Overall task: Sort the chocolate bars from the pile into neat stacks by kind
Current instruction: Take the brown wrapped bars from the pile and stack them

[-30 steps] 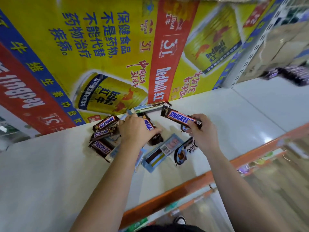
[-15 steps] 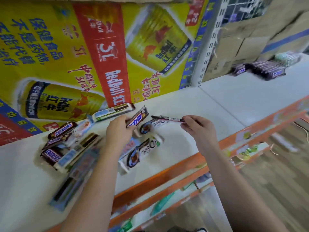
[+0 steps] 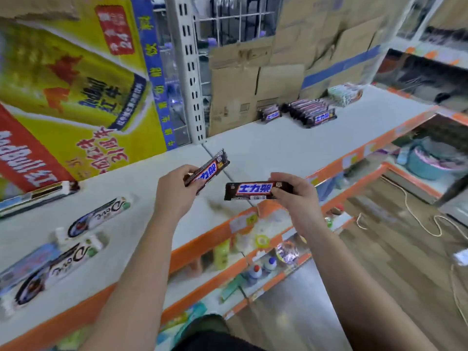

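Brown glossy-wrapper bar [image 3: 210,171] w/ blue lettering on a white band is pinched by its near end in the left hand [image 3: 174,196], far end tilted up toward frame centre. Second brown bar [image 3: 255,190], same print, lies level in the right hand [image 3: 293,196], gripped at its right end btw thumb & curled fingers, label up. Both are clear of the white shelf [image 3: 253,145], near each other but apart, above its orange front edge.

One bar per hand prob. saves a trip, & label-up makes the kind easy to check. Likely destination: the row of matching brown bars [image 3: 312,112] right of centre in the upper frame, packed side by side in front of the cardboard boxes [image 3: 240,79], w/ a small separate brown lot [image 3: 269,114] just left of it. Pale green packs [image 3: 345,93] sit behind, so kinds seem grouped along that stretch.

White Dove bars [image 3: 98,216], long & flat, lie loose at lower left, plus blurred blue-ish packs [image 3: 25,262] at the left edge. They look unsorted, so task seems part-done. Next: lay both parallel to the row; slick wrappers may slide.
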Demonstrator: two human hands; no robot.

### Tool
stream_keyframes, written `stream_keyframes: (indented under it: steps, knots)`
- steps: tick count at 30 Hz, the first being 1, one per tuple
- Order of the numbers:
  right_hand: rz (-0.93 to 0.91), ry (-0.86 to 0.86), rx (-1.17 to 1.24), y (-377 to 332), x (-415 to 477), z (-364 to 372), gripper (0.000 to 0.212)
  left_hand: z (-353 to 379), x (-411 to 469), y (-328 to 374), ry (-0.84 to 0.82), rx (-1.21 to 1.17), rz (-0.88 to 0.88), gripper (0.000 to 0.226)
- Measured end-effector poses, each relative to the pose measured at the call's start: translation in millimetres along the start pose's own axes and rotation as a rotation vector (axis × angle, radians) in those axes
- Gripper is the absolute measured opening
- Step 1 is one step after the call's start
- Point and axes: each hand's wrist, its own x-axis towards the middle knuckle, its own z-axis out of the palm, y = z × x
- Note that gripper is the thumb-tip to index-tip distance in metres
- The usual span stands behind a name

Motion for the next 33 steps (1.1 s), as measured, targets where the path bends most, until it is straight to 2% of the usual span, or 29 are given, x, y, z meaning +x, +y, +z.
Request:
stream_keyframes:
  steps: [6,10,15,20,24,29,33]
  knots:
    - [-0.037,0.115,-0.093,-1,48,-75,0.032,80,32,52,-0.067,0.092,0.114,0.02]
    - [-0.073,0.156,-0.238,3,94,-124,0.035,133,66,83,-0.073,0.085,0.142,0.022]
    - [-0.126,0.122,-0.616,-1,164,-186,0.037,197,115,122,-0.065,0.004,0.161,0.019]
    - [-0.221,0.095,-0.86,-13,230,-234,0.025,242,153,151,-0.051,-0.058,0.136,0.014]
    - [-0.248,0.108,-0.892,-12,277,-258,0.021,260,174,157,-0.026,-0.061,0.091,0.015]
    - [-0.321,0.031,-0.899,-11,335,-272,0.023,277,187,160,-0.04,-0.074,0.003,0.021]
    - [-0.338,-0.069,-0.84,-8,378,-276,0.022,290,191,163,0.049,-0.076,-0.103,0.019]
